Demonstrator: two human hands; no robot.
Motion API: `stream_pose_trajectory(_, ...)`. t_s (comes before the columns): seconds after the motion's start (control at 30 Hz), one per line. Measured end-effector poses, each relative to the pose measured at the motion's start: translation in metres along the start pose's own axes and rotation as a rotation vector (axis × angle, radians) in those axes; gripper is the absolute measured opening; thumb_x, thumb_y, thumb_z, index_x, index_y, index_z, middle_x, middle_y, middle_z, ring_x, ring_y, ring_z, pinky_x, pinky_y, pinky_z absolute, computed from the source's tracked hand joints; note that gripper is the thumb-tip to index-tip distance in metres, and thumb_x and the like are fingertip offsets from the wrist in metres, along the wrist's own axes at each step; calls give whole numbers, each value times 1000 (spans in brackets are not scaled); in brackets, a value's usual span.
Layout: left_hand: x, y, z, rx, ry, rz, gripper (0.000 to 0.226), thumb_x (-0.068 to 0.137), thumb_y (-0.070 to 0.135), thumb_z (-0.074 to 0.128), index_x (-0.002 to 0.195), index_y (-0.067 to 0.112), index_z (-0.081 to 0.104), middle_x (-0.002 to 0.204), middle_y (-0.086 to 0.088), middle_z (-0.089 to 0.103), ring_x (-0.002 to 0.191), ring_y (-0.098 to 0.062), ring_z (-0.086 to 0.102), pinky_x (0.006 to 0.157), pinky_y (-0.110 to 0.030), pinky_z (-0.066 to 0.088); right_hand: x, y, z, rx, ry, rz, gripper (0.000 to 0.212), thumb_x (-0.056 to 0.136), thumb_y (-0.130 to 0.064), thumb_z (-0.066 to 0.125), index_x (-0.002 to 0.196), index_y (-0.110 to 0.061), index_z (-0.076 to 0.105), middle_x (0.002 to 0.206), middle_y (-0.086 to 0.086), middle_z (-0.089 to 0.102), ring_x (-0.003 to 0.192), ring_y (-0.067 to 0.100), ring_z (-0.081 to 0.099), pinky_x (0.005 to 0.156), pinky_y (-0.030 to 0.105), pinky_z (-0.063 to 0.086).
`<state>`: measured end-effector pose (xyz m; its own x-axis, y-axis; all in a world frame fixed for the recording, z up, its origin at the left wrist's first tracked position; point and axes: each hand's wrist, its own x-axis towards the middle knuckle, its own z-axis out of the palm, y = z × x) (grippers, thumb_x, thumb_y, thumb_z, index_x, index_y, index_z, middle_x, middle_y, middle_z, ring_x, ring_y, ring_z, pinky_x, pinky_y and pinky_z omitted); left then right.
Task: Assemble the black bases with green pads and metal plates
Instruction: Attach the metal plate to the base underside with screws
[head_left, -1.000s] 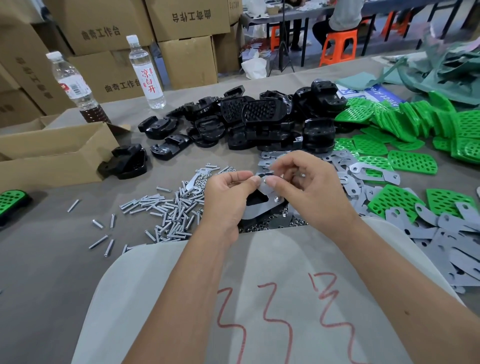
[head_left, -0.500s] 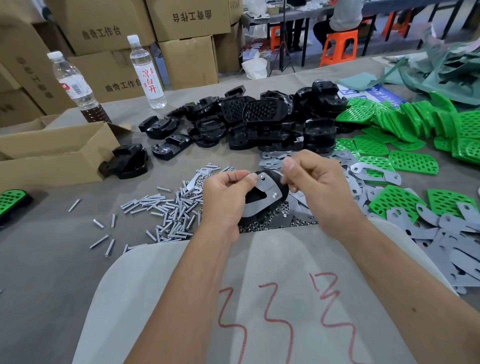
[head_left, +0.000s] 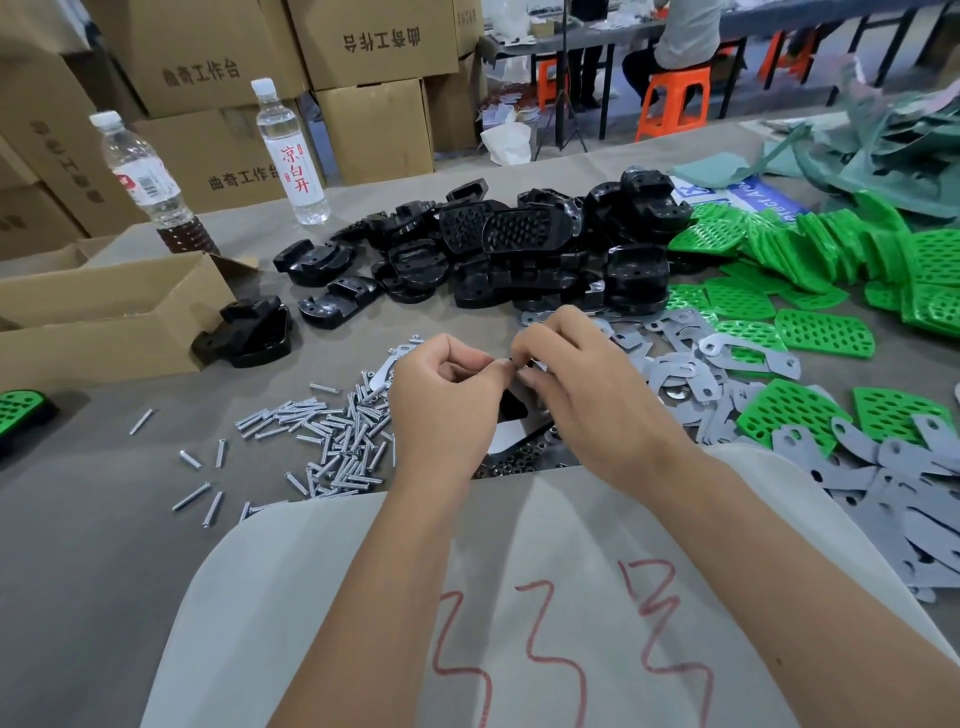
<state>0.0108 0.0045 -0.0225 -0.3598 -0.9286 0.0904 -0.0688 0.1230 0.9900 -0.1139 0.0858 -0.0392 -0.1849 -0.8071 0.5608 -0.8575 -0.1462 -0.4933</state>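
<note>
Pale grey cloth with red marks (head_left: 519, 597) lies nearest, at 6 o'clock, draped over the table edge, probably to protect the lap or catch dropped parts.

Just beyond it the two hands meet at the centre. The left hand (head_left: 441, 400) has its fingers curled round a black plastic base with a flat grey metal plate laid on it (head_left: 511, 423), holding the work steady above the table. The right hand (head_left: 582, 395) pinches thumb and fingertips together at the upper edge of that work, touching the left fingertips. What it pinches is too small to tell; a fastener is a fair guess. The work is mostly hidden by both hands.

Parts are ranged within reach around the centre:
- Loose silver metal screws (head_left: 332, 441) lie scattered at 9 o'clock, beside the holding hand.
- Small dark nuts (head_left: 514, 460) sit directly below the work.
- Flat grey metal plates (head_left: 883, 483) spread from 3 to 4 o'clock.
- Perforated green plastic pads (head_left: 826, 332) lie at 2 o'clock.
- The heap of black plastic bases (head_left: 519, 254) stands at 12 o'clock.

An open cardboard box (head_left: 104, 317) waits at 10 o'clock, likely for finished units.

Farthest, at 11 o'clock, stand two clear plastic bottles (head_left: 291, 150).
</note>
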Motion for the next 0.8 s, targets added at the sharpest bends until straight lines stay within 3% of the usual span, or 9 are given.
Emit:
stream_pose_trajectory(0.07, -2, 2, 2, -10, 32, 1, 16, 67, 25, 78, 64, 22, 63, 74, -21, 72, 67, -42, 66, 73, -53, 58, 1, -1, 0, -14, -17, -4, 10, 103, -10, 49, 102, -20, 50, 103, -3, 41, 81, 23, 50, 68, 47, 50)
stream_pose_trajectory(0.13, -4, 2, 3, -41, 50, 1, 23, 74, 18, 81, 62, 25, 63, 72, -19, 71, 62, -29, 62, 68, -47, 54, 1, -2, 0, -28, -7, 3, 9, 104, -13, 47, 100, -20, 47, 102, -3, 40, 79, 23, 49, 66, 48, 50)
stream_pose_trajectory(0.23, -5, 1, 5, -78, 36, 0, 32, 83, 12, 78, 59, 28, 64, 62, -2, 66, 60, -18, 60, 65, -39, 50, 1, -5, 3, -54, 39, 42, 12, 107, -21, 43, 94, -20, 42, 100, -3, 37, 77, 23, 47, 65, 48, 49)
stream_pose_trajectory(0.3, -5, 3, 6, -89, 8, -4, 22, 79, 16, 74, 62, 26, 66, 60, 4, 63, 61, -17, 58, 65, -35, 48, 2, -4, 5, -80, 83, 95, 21, 108, -27, 40, 89, -19, 37, 97, -2, 36, 75, 23, 45, 62, 45, 46)
stream_pose_trajectory(0.4, -6, 4, 7, -46, -88, 24, 7, 72, 22, 75, 69, 22, 68, 65, 1, 67, 64, -19, 60, 65, -39, 50, 3, 1, 6, -64, 146, 213, 31, 108, -32, 42, 82, -15, 37, 96, -3, 35, 73, 17, 44, 59, 39, 38)
stream_pose_trajectory(0.5, -7, 1, 9, 17, -134, 48, 17, 74, 17, 85, 80, 17, 69, 73, 2, 73, 67, -14, 66, 66, -35, 54, 1, 6, 4, -151, 203, 234, 41, 107, -36, 42, 78, -8, 47, 96, -1, 39, 69, 21, 44, 59, 38, 37)
stream_pose_trajectory(0.6, -6, 2, 9, 25, -126, 15, 29, 63, 26, 83, 88, 20, 69, 78, 7, 75, 75, -13, 69, 67, -32, 54, 0, 4, 0, -171, 237, 182, 41, 108, -35, 46, 74, -12, 51, 90, 2, 42, 68, 25, 45, 60, 42, 42)
stream_pose_trajectory(0.67, -5, 2, 8, 36, -112, 2, 32, 60, 29, 79, 89, 21, 69, 77, 7, 74, 75, -16, 68, 65, -35, 53, 0, 3, -2, -149, 182, 155, 36, 108, -35, 43, 78, -17, 49, 91, 0, 42, 73, 24, 46, 64, 41, 42)
stream_pose_trajectory(0.8, -4, 1, 8, 29, -88, -30, 35, 58, 29, 79, 91, 19, 69, 81, 1, 74, 77, -19, 70, 72, -42, 58, -1, 5, -2, -139, 75, 153, 26, 105, -32, 37, 96, -11, 49, 99, 2, 43, 77, 23, 45, 64, 39, 38)
